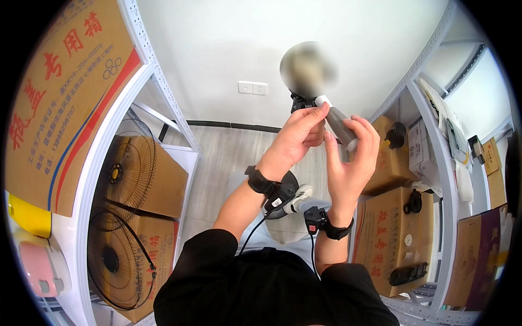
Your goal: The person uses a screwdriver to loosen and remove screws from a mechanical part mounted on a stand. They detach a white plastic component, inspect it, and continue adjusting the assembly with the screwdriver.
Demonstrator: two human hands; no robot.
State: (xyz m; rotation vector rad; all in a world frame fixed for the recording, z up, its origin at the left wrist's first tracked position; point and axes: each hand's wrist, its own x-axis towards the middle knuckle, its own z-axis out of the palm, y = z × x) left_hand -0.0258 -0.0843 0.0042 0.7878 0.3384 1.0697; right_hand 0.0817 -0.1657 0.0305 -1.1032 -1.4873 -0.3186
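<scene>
In front of me, a grey cylinder (340, 125) with a white end piece (323, 101) is held up at a slant between both hands. My left hand (299, 133) is closed, thumb and fingers pinching near the white end. Curved around the lower part of the cylinder is my right hand (356, 157), its thumb on one side and fingers on the other. The cylinder's exact kind does not show. Just beyond my hands stands a round, blurred object (309, 69) with a black part (302, 101) beneath it. Both my wrists wear black straps with small devices and cables.
On the left rack, black wire fan guards (129, 174) lean against cardboard boxes (169, 173). A large carton (65, 108) sits above. At right, cartons (372, 239) hold a black knob (413, 202) and a black elongated part (408, 274). A white wall (217, 43) with sockets stands ahead.
</scene>
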